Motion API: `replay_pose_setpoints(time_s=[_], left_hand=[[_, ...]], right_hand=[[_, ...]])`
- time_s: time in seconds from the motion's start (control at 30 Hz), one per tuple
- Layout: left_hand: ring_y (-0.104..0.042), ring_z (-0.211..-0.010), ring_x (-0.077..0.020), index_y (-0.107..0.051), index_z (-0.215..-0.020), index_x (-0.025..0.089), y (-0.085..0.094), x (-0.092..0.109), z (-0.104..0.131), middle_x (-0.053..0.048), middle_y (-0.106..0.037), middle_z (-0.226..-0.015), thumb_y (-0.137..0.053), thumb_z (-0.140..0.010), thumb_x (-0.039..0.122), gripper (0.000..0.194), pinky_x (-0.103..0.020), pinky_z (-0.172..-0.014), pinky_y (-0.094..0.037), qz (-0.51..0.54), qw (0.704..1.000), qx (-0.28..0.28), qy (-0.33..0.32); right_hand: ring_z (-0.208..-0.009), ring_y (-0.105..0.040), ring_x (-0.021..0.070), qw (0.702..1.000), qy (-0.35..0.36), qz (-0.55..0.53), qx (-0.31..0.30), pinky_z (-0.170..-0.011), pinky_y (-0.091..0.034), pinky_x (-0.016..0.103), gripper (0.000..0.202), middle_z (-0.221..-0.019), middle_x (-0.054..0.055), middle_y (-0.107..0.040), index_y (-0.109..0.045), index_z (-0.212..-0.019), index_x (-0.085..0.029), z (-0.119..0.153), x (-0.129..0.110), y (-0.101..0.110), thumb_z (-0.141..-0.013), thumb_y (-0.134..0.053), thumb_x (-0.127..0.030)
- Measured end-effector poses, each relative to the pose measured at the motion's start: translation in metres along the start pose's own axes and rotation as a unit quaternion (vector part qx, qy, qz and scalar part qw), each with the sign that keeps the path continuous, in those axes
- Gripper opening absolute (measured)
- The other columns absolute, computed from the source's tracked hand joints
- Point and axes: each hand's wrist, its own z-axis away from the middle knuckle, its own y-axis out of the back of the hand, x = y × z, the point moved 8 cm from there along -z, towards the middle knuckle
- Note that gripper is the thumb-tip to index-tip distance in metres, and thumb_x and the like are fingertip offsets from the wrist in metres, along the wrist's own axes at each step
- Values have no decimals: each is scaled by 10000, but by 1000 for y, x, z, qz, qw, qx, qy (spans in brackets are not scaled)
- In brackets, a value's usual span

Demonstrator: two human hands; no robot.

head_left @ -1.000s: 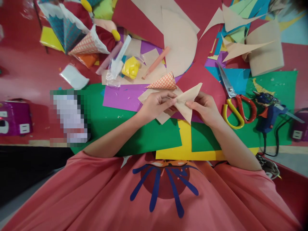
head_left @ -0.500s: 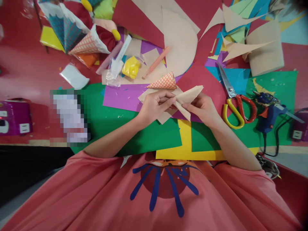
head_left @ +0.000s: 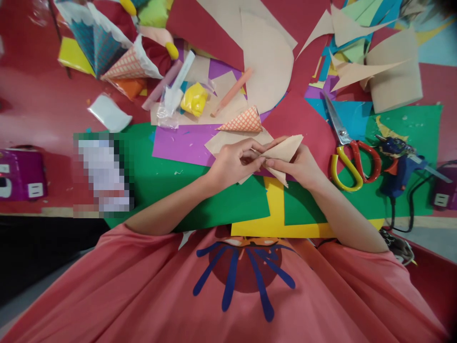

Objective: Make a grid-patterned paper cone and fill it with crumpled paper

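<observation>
Matt tan paper cone (head_left: 283, 150) (creased)

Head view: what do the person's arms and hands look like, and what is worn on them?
Both the left hand and the right hand are bare: no gloves, and no rings, watch or bracelets that I can make out. The forearms are uncovered. The salmon-pink short-sleeved T-shirt carries a dark-blue and red printed motif on the chest.

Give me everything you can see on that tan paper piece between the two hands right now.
The tan paper piece is plain, matte and thin, partly folded or rolled into a pointed wedge. Its broad end points up and right; a narrow tip pokes out below toward the yellow sheet. It is held above the table, over the green paper. The left hand pinches its left end, and the right hand supports it from beneath and behind.
</observation>
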Motion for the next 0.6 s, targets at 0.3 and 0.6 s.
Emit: replay_pose_setpoints(time_s=[0.3, 0.6], left_hand=[[-662, -612, -87, -584, -907, 163, -4, 3, 0, 9, -689, -701, -696, -763, 300, 228, -173, -570, -508, 16, 1000, -27, -4], [-719, -619, -118, -552, -895, 165, 2, -1, -5, 22, -703, -670, -727, -758, 438, 351, -178, -584, -586, 84, 995, -16, 45]], right_hand=[[-732, -628, 116, 1000, 1, 5, 3, -648, -514, 229, 324, -815, -14, -667, -640, -890, -185, 1, 0, 3, -635, -826, -257], [-806, -688, 148, 998, 23, -38, 37, -766, -575, 294, 256, -870, 3, -730, -689, -871, -176, -3, 0, 13, -689, -795, -320]])
